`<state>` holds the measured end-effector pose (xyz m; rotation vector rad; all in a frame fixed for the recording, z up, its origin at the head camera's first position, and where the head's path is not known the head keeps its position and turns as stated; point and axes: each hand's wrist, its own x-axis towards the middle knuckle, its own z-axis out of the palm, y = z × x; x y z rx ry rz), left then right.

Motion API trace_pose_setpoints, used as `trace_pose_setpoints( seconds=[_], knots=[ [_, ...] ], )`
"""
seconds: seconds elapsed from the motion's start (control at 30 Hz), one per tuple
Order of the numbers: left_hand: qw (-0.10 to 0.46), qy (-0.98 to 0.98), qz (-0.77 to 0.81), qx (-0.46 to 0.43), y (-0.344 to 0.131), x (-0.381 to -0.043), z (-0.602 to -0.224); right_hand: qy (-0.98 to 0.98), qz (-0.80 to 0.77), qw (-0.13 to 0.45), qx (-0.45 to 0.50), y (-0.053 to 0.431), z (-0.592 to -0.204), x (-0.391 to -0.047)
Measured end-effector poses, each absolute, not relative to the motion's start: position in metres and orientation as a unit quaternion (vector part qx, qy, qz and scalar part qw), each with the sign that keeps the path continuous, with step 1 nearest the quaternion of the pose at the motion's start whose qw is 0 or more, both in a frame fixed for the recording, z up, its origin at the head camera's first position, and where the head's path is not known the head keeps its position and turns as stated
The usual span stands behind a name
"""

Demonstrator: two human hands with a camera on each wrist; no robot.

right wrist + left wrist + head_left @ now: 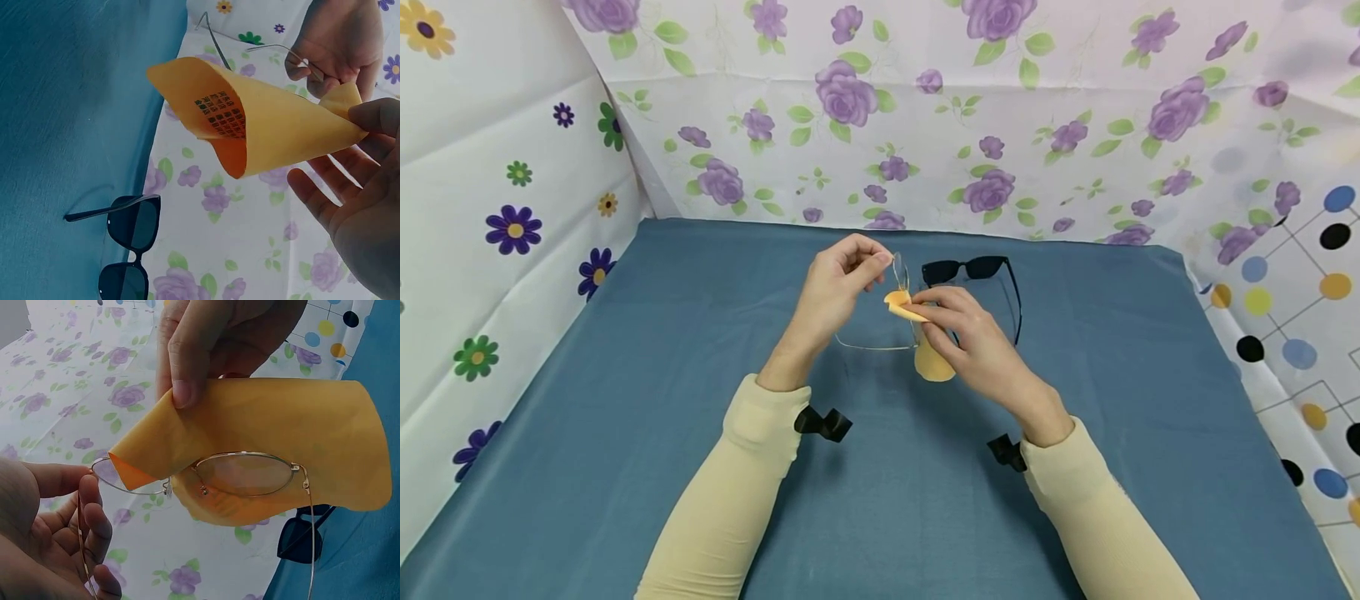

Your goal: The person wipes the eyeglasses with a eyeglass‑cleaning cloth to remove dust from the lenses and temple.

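Note:
My left hand [838, 279] pinches a pair of thin gold-rimmed eyeglasses [247, 475] at the outer end of one lens. Their temples hang down unfolded in the left wrist view. A yellow cleaning cloth [287, 419] is pinched between the thumb and fingers of my right hand [973, 342]. One folded corner of the cloth lies over part of the lens nearest my left hand, while the rest hangs behind the other lens. In the right wrist view the cloth [281, 125] curls into a cone, with dark printing on its inner face.
Black sunglasses [962, 269] lie with a temple extended on the blue tablecloth [880, 500], just beyond my right hand. A white sheet with purple flowers [846, 96] hangs behind the table. Patterned sheets flank both sides.

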<state>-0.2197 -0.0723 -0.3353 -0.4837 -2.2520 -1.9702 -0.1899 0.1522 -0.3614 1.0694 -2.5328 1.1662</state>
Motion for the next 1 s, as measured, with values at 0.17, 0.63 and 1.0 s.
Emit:
trace_pose_setpoints(
  seconds=[0.17, 0.63, 1.0],
  knots=[
    [0.058, -0.74, -0.652, -0.152, -0.0727, -0.2194, -0.3347, -0.845, 0.379, 0.087, 0.366, 0.1515, -0.3616, -0.1899],
    [0.051, -0.761, -0.626, -0.161, -0.0741, -0.2207, -0.3351, -0.852, 0.361, 0.097, 0.365, 0.1492, -0.3684, -0.1927],
    [0.074, -0.816, -0.529, -0.221, -0.0807, -0.2207, -0.3342, -0.855, 0.359, 0.105, 0.359, 0.1502, -0.366, -0.1923]
  ],
)
